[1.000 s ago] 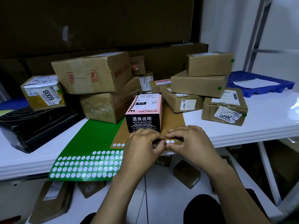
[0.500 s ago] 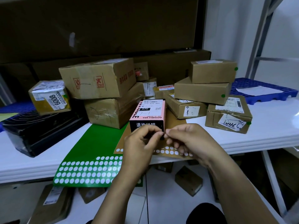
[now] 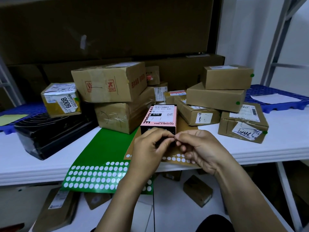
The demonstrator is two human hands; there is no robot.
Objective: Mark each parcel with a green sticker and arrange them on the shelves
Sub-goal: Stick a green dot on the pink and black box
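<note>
Pink parcel stands just behind both hands' fingertip grip.

Pink-and-black parcel upright on the brown sticker sheet, green sticker sheet overhanging the counter edge, dotted cardboard parcels stacked right.

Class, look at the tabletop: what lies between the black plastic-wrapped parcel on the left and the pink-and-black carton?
In the head view, the green sticker sheet lies flat between the black plastic-wrapped parcel and the pink-and-black carton.
</note>
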